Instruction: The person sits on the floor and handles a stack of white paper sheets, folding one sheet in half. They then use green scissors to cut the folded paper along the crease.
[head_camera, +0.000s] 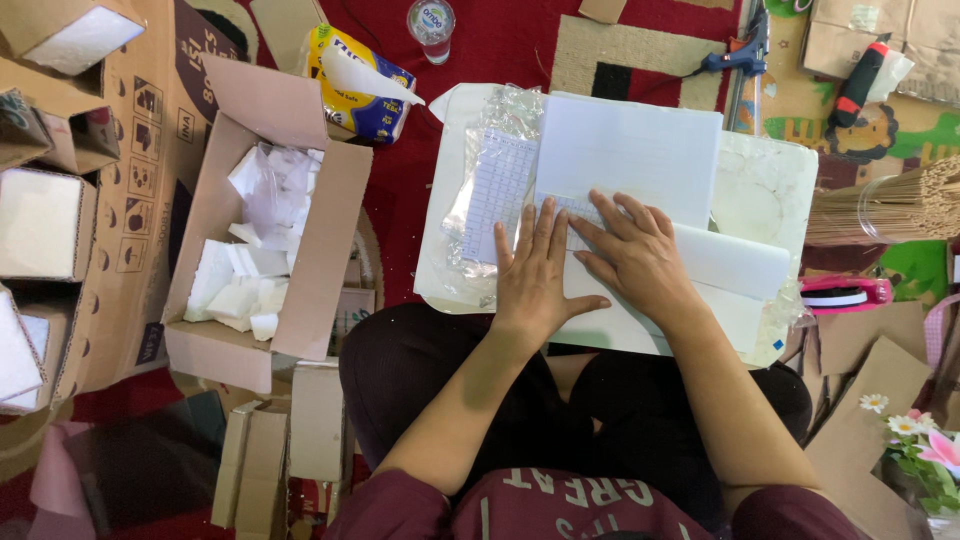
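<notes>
A white board (765, 190) rests across my lap and the red rug. On it lie white paper sheets (630, 145), a clear plastic sleeve (490, 195) with a gridded sheet inside, and a folded white sheet (735, 262). My left hand (535, 270) presses flat on the paper near the board's front edge, fingers apart. Just to its right, my right hand (635, 255) also lies flat on the paper, fingers spread toward the left. Neither hand grips anything.
An open cardboard box (270, 110) with white foam scraps stands left. Behind it is a yellow-blue tissue pack (365, 100) and a water bottle (431, 25). A blue glue gun (740, 55), a bundle of sticks (880, 205), a pink tape dispenser (845, 295) and artificial flowers (920, 440) sit right.
</notes>
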